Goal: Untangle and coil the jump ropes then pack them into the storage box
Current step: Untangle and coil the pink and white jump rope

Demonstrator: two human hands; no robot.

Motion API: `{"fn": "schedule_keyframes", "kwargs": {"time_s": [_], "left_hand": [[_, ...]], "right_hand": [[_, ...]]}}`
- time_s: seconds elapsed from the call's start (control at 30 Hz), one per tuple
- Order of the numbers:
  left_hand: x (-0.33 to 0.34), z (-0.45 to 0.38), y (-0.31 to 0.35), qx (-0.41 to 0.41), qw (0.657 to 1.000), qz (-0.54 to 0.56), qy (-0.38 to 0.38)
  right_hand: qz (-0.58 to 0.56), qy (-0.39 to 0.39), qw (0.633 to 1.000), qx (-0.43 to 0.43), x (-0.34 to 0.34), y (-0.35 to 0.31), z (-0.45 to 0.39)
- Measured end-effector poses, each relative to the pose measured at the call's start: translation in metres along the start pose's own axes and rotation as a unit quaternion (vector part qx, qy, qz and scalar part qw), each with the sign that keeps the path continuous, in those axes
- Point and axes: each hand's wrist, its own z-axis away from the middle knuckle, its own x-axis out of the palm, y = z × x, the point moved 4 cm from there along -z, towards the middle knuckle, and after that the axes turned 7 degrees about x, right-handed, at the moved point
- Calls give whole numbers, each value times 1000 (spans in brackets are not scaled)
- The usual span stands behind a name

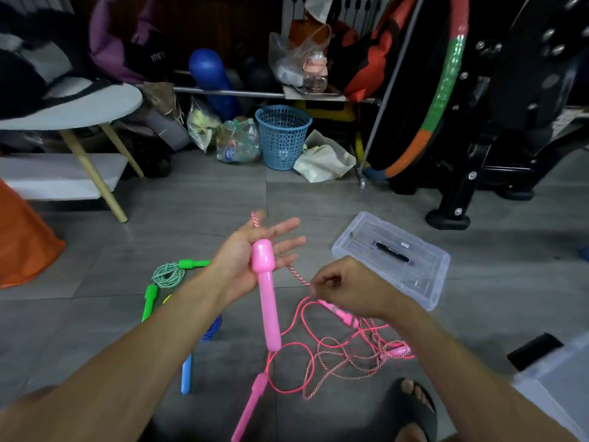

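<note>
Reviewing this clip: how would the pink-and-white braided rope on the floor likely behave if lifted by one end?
The braided rope lies in loose bends, so it is probably floppy and would trail. It crosses the thin pink cord, so it would likely drag that along. The stretch pinched by the right hand runs fairly straight up to the left hand.

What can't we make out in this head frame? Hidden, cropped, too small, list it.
- Blue rope: mostly hidden behind the left forearm; coiled or not, unclear.
- Right hand: fingertips curl away from the camera, so the pinch on the striped rope is hidden.
- Pink tangle: crossings too fine to trace.
- Clear box: contents unclear through the lid.
- White item at the bottom right: cut by the frame edge.
</note>
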Motion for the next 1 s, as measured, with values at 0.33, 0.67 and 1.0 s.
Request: {"fn": "schedule_keyframes", "kwargs": {"time_s": [0.33, 0.67, 1.0], "left_hand": [[-31, -22, -1, 71, 949, -292, 98], [24, 16, -43, -128, 935, -299, -143], [36, 17, -27, -109, 975, -94, -170]], "right_hand": [[-88, -41, 995, 28, -11, -10, 21], [-195, 192, 962, -20, -49, -15, 11], [-140, 243, 960, 24, -51, -3, -18]]}}
